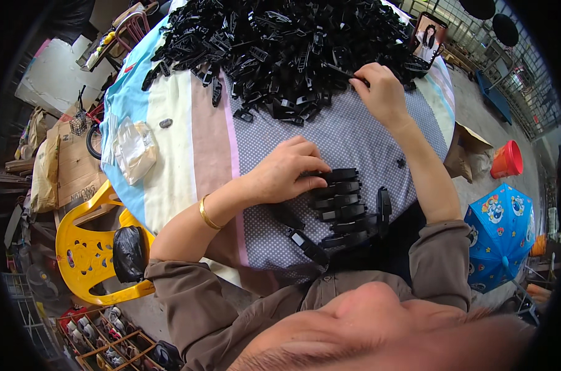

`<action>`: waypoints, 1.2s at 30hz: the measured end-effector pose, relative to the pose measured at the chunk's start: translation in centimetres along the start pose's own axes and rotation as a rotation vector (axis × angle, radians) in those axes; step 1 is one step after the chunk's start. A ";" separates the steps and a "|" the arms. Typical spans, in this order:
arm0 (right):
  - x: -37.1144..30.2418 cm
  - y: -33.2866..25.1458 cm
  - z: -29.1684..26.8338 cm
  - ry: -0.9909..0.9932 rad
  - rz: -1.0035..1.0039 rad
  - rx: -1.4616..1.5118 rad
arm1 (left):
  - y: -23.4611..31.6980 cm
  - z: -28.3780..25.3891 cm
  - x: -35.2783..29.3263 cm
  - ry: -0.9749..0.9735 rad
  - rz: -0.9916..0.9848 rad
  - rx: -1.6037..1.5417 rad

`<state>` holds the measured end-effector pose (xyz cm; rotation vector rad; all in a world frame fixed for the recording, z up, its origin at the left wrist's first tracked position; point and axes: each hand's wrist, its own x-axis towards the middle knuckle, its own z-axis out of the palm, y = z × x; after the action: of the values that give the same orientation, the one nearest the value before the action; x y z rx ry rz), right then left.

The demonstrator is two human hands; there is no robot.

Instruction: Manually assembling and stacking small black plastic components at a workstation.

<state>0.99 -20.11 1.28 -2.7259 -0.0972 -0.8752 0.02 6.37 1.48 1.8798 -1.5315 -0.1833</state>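
Yellow chair (pixel 82 238) w/ blk bag (pixel 129 253); blue umbrella (pixel 500 238) nr red bucket (pixel 507 159); prob. fan (pixel 42 281), lower L

black parts (pixel 299 37): hard plastic, partly glossy | tablecloth (pixel 209 136): matt cloth | bangle (pixel 206 213): polished yellow metal | chair (pixel 75 232): smooth, glossy plastic | black bag (pixel 129 253): thin crinkled plastic, shiny | bucket (pixel 508 161): smooth plastic | shirt (pixel 194 303): matt cloth | cardboard (pixel 76 164): dull, matt paper

Black plastic parts (pixel 280 55); striped, dotted tablecloth (pixel 212 139); yellow chair (pixel 101 245); red bucket (pixel 507 162).
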 end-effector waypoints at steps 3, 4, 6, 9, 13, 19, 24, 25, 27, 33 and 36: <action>-0.3 -1.0 -0.9 0.191 -0.094 0.055 | 0.5 0.5 0.1 0.172 -0.116 -0.025; -0.6 -1.9 -1.0 0.191 -0.252 0.157 | 0.8 0.5 0.2 0.352 -0.259 -0.030; -1.7 -3.9 -1.0 0.131 -0.485 0.282 | 0.9 -0.1 0.3 0.417 -0.173 0.294; -2.8 -6.9 -1.5 -0.056 -0.603 0.387 | 0.3 -0.2 0.3 0.504 -0.028 0.747; -1.5 -4.2 -0.9 -0.134 -0.504 0.508 | 0.0 0.0 0.1 0.381 -0.057 0.595; -1.1 -1.9 1.1 -0.047 -0.381 0.207 | 0.2 0.5 0.3 0.368 -0.123 0.384; -1.2 -2.2 0.6 -0.211 -0.268 0.176 | 0.2 0.2 0.1 0.231 -0.175 0.320; -1.4 -2.2 0.3 -0.199 -0.253 0.196 | 0.5 0.0 0.1 0.232 -0.174 0.320; -1.6 -1.8 0.3 -0.186 -0.239 0.214 | 0.9 -0.3 0.1 0.148 -0.211 0.294; -1.5 -3.0 -0.5 -0.163 -0.261 0.374 | 0.1 -0.3 -0.5 0.231 -0.206 0.225; -1.6 -3.3 -1.5 -0.473 -0.008 0.681 | 0.2 0.0 -0.4 0.311 -0.257 0.251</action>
<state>-1.64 -17.38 2.30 -2.2126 -0.4148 -0.1247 -0.25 6.76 1.50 2.1809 -1.1430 0.1890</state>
